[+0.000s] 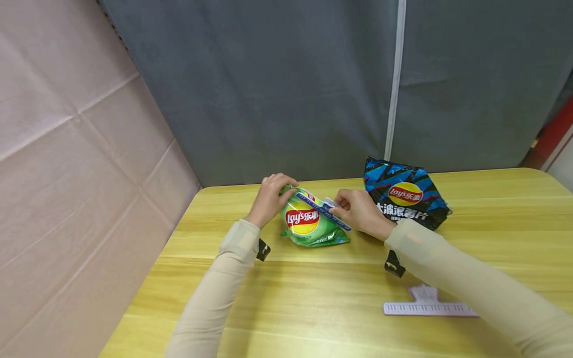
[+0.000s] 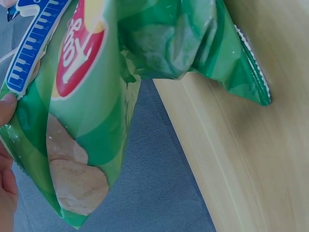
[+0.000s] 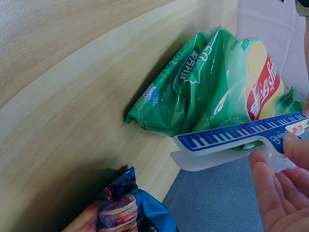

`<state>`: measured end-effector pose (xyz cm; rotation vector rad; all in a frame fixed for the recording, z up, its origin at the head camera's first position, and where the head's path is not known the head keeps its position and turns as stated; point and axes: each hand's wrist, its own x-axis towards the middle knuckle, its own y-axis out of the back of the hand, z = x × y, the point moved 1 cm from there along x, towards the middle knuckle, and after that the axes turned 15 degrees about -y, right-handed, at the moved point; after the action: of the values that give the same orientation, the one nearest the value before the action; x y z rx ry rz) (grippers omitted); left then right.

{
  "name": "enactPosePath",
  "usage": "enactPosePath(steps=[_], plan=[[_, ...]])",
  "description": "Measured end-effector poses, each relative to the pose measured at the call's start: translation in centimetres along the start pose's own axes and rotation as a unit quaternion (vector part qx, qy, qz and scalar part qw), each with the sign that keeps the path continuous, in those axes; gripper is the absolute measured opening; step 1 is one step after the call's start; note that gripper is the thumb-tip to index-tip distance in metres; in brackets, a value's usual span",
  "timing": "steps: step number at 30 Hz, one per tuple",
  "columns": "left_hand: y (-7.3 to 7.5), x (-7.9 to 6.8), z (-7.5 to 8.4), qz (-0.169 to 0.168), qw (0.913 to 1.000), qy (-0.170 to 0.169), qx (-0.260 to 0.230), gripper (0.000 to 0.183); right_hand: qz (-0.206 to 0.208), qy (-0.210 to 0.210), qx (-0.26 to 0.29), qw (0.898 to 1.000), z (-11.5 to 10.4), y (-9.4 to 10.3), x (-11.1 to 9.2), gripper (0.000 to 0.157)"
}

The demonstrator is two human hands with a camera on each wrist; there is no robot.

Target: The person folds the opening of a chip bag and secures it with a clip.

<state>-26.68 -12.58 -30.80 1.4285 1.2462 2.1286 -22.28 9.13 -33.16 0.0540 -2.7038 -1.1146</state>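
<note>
A green Lay's chip bag point(image 1: 304, 233) stands tilted near the table's back edge. My left hand point(image 1: 270, 199) pinches its upper left corner; the left wrist view shows fingertips and thumb at the bag's edge. Across the bag's top lies a blue bag clip point(image 1: 315, 205) with a piano-key pattern. My right hand point(image 1: 363, 211) pinches the handle of this clip between thumb and fingers. In the right wrist view, the clip's blue and white bars point(image 3: 241, 133) stand apart at the near end, with the bag's top edge partly between them.
A black and blue Lay's bag point(image 1: 405, 194) stands to the right, close behind my right hand. A light purple bag clip point(image 1: 427, 309) lies on the wooden table point(image 1: 313, 298) at front right, partly under my right forearm. A grey curtain point(image 1: 277, 99) hangs behind the table.
</note>
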Motion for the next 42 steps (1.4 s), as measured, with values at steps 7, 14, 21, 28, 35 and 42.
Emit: enactPosePath(steps=[7, 14, 21, 28, 35, 42], plan=[[-0.06, -0.14, -0.04, 0.031, 0.9993, -0.015, 0.011, 0.011, 0.000, -0.005, -0.004, 1.000, 0.06, -0.04, -0.03, 0.013], [-0.09, -0.17, 0.02, 0.035, 0.9988, -0.009, 0.033, 0.011, 0.002, -0.003, -0.001, 1.000, 0.22, -0.14, -0.02, 0.013], [-0.05, -0.39, -0.14, 0.041, 0.9991, 0.012, 0.002, 0.012, 0.001, -0.001, 0.001, 1.000, 0.26, -0.21, -0.02, 0.013], [0.12, -0.53, -0.51, 0.043, 0.9976, 0.019, -0.051, 0.014, 0.000, 0.004, 0.001, 1.000, 0.14, -0.19, -0.07, 0.013], [0.39, -0.61, -0.63, 0.030, 0.9966, 0.007, -0.077, 0.017, 0.000, 0.002, 0.003, 1.000, 0.16, -0.24, -0.06, 0.014], [0.58, -0.78, -0.66, 0.014, 0.9959, 0.011, -0.088, 0.027, -0.001, -0.001, 0.003, 1.000, 0.15, -0.25, -0.07, 0.013]])
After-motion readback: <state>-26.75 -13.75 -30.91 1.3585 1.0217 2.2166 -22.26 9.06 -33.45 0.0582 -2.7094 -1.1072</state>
